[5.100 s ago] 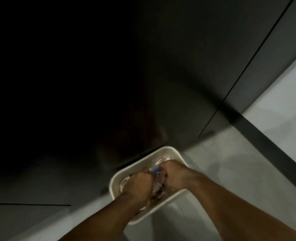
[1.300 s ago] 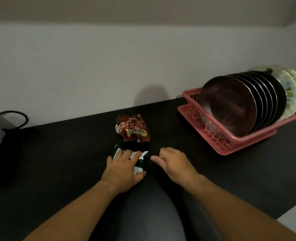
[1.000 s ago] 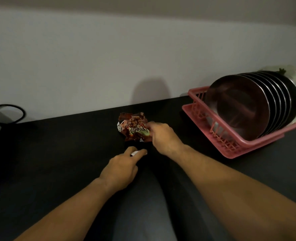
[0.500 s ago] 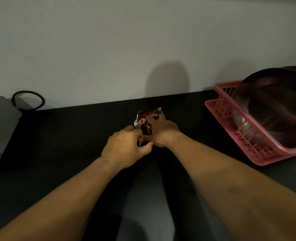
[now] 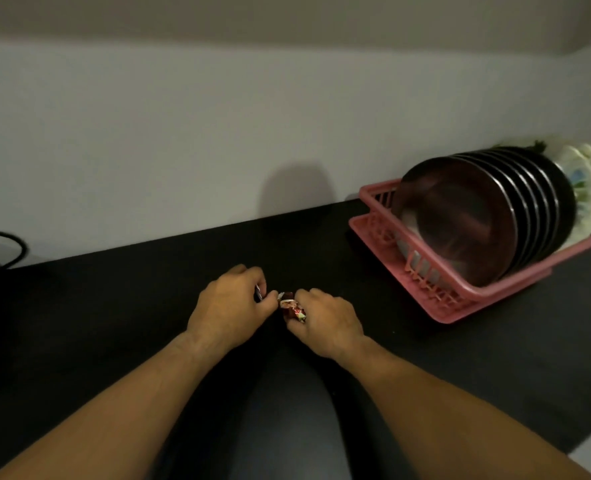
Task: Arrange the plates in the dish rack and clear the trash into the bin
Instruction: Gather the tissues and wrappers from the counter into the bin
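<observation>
My right hand [image 5: 325, 323] grips a crumpled red snack wrapper [image 5: 292, 308] over the black table [image 5: 114, 306]. My left hand [image 5: 230, 304] is curled round a second wrapper [image 5: 258, 292], of which only a white edge shows between the fingers. The two hands sit close together at the table's middle. At the right, a pink dish rack [image 5: 460, 299] holds several dark plates [image 5: 460, 220] standing on edge, with pale patterned plates [image 5: 585, 188] behind them. The bin is out of view.
A grey wall [image 5: 218, 133] runs along the table's far edge. A black cable loop [image 5: 13, 247] lies at the far left. My dark-clothed legs [image 5: 280, 427] show below the table's near edge, between my forearms.
Since the earliest frame I have left the bin and come to the table. My left hand took the green-white wrapper, my right hand took the red one, and both drew back toward me.
</observation>
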Demonstrator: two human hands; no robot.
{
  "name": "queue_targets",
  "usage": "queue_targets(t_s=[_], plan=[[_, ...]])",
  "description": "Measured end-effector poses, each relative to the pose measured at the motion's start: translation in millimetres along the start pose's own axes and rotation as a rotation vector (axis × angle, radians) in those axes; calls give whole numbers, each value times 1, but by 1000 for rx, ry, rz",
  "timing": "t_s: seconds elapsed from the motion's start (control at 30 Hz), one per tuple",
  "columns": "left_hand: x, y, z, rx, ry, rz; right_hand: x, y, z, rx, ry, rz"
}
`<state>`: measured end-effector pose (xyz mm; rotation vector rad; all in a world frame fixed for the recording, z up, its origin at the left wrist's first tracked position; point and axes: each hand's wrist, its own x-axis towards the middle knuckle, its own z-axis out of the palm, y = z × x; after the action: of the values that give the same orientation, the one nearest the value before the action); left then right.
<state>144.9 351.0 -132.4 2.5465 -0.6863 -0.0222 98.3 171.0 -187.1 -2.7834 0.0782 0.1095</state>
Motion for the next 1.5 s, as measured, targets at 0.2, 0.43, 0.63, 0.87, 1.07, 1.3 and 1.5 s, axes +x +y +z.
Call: queue_targets(t_s=[0.2, 0.43, 0.63, 0.87, 1.07, 1.3, 1.5], plan=[[2, 27, 3, -60, -28, 59, -35, 17, -15, 293, 92, 136], [-6, 54, 6, -42, -61, 88, -72, 33, -3, 174, 41, 214], [-21, 65, 14, -33, -98, 77, -91, 32, -3, 194, 76, 148], [-27, 79, -1, -93, -96, 118, -99, 34, -56, 315, 143, 103], [-31, 103, -9, -158, -31, 167, -123, 28, -97, 310, 231, 94], [-44, 154, 0, -221, 0, 31, -169, 52, -134, 482, 416, 314], [-61, 204, 21, -307, -37, 22, -213, 93, -152, 672, 318, 285]])
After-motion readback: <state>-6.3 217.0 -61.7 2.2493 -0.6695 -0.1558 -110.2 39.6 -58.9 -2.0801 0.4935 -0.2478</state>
